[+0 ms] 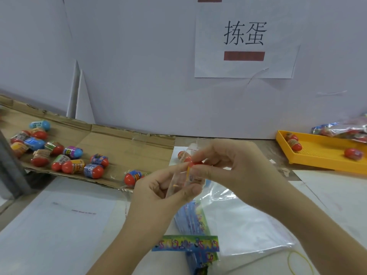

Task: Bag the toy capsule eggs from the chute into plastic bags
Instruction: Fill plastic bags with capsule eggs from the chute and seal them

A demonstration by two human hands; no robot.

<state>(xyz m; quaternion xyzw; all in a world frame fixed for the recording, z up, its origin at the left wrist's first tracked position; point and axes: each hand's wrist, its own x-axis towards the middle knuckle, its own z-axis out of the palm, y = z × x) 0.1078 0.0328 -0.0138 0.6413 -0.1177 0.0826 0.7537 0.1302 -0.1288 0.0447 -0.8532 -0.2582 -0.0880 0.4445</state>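
So, in the middle of the frame, your right hand (234,161) pinched the egg (195,163), red end up, half inside the bag (176,185) your left hand (156,187) gripped just below.

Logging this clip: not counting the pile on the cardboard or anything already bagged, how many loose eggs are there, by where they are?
Tray eggs, in the yellow tray: 3
Lying egg, behind the hands: 1
Held egg, pinched by the right hand at the bag the left hand holds: 1
Total: 5
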